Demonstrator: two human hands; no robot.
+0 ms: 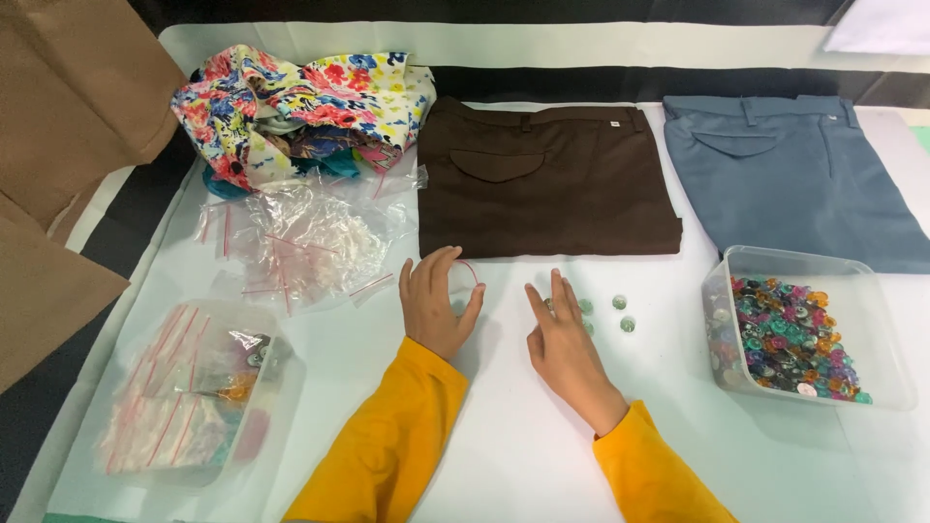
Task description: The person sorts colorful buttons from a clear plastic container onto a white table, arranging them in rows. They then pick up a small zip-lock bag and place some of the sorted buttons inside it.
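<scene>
My left hand (438, 302) holds a small clear zip bag with a red strip (469, 273) open between thumb and fingers, just in front of the folded brown trousers (547, 179). My right hand (560, 339) rests flat on the white table cover, its fingertips touching small green-clear buttons (620, 310) that lie loose to its right. Both arms wear yellow sleeves.
A clear tub of several coloured buttons (809, 334) stands at the right. Folded blue-grey trousers (794, 174) lie at the back right. A floral cloth heap (300, 107) and loose empty zip bags (305, 242) lie at the back left. A tub of filled bags (189, 387) is at the front left.
</scene>
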